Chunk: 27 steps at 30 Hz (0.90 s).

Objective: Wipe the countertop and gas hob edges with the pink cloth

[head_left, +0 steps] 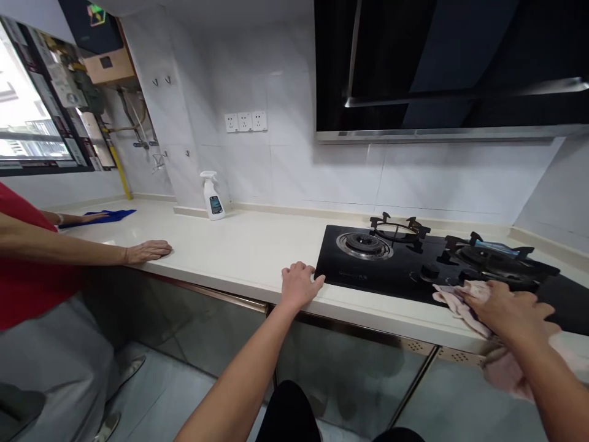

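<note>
Stovetop (368,274), cloth (453,299) under right grip (506,310)

Cloth (453,298) lies on stove (368,273), right of spray bottle (213,196).

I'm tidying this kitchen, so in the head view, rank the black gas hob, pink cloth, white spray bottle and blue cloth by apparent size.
1. black gas hob
2. pink cloth, partly hidden under the right hand
3. white spray bottle and blue cloth: alike, both farther off, so unranked
</note>
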### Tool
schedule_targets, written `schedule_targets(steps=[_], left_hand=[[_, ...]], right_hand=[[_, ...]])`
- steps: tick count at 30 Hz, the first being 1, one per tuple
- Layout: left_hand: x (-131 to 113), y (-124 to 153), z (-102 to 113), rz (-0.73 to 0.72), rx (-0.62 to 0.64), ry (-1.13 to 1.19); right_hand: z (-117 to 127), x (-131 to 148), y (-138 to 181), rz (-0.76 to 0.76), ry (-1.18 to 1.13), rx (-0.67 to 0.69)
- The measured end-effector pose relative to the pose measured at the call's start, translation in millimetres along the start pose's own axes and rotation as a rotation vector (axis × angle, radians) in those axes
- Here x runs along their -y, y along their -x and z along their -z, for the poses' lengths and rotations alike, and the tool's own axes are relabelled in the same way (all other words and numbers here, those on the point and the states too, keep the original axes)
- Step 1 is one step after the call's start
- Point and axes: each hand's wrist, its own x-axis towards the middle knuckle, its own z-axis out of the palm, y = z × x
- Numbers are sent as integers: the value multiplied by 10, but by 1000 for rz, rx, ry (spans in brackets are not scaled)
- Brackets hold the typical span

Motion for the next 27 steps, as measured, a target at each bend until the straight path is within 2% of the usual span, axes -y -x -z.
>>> schedule_targets(steps=[7, 12, 15, 17, 20, 27], left_hand=[[-2, -5, -24, 9, 10, 17], [5, 9, 1, 2, 19, -3], [1, 19, 42, -11, 12, -37], [0, 25, 63, -15, 7, -54], [7, 32, 68, -23, 9, -51], [41, 23, 25, -18, -6, -21]], right_hand=[[-96, 1021, 654, 381, 99, 37], [-125, 1835, 1183, 637, 26, 30], [-160, 2150, 1400, 810, -40, 49], [-187, 2225, 1473, 924, -82, 71], [-231, 2155, 1462, 1007, -123, 107], [-286, 1720, 1126, 904, -129, 146]])
